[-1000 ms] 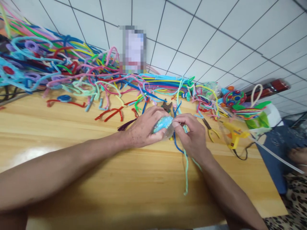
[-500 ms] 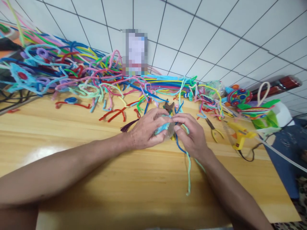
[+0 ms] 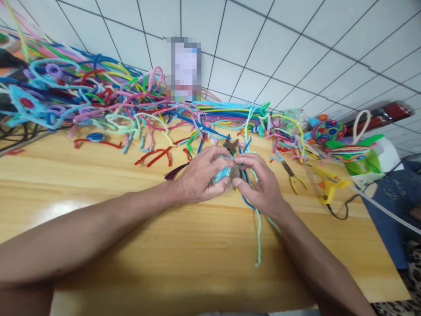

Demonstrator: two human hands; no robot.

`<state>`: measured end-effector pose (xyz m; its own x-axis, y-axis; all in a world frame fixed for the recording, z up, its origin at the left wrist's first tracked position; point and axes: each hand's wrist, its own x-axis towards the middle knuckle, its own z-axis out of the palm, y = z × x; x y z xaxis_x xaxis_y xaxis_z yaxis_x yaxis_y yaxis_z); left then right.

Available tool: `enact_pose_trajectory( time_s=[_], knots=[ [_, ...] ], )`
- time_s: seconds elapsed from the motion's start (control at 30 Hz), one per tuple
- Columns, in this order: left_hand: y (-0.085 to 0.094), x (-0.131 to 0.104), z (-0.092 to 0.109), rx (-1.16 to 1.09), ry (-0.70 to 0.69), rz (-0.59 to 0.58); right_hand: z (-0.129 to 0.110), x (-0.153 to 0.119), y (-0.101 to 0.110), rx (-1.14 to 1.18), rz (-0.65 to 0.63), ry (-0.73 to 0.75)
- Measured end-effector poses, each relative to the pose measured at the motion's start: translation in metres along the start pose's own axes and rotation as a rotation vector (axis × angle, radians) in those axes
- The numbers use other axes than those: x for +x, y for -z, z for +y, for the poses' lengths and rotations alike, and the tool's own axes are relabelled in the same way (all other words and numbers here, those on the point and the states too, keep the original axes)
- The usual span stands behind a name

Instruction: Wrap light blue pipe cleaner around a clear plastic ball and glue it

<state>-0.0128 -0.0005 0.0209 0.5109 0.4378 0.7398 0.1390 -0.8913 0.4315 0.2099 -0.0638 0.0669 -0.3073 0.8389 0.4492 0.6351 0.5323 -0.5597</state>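
My left hand [image 3: 205,174] is closed around a small rounded thing, light blue with a see-through part [image 3: 234,174]; its exact kind I cannot make out. From the right, my right hand [image 3: 259,182] curls thumb and fingertips about the see-through side, thumb below and fingers above. Beside and partly under that hand run a dark blue pipe cleaner [image 3: 247,201] and a pale green pipe cleaner [image 3: 258,239], whose end hangs toward the front of the table. Just beyond the fingers lies a brown and green piece [image 3: 231,145]. A dark purple tassel [image 3: 174,173] lies behind the left wrist.
A heap of coloured pipe cleaners [image 3: 115,101] lines the tiled wall [image 3: 256,52]. At right are yellow-handled pliers [image 3: 294,179], a yellow glue gun [image 3: 330,183] with its cord, and a colourful ball [image 3: 328,131]. Red pipe cleaners [image 3: 154,156] lie left of centre on the wooden table [image 3: 164,259].
My right thumb and fingers have spread a little wider at the see-through side. The left hand keeps its grip. The whole view has shifted slightly.
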Motion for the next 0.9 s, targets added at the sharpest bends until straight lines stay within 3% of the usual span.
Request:
enact_pose_trajectory(
  time_s=[0.33,0.9],
  knots=[
    [0.003,0.002,-0.005,-0.062,0.049,-0.021,0.001,-0.004,-0.014,-0.060,0.015,0.071],
    [0.001,0.003,-0.004,-0.075,0.040,0.008,0.004,-0.007,-0.014,-0.152,-0.026,0.119]
  ],
)
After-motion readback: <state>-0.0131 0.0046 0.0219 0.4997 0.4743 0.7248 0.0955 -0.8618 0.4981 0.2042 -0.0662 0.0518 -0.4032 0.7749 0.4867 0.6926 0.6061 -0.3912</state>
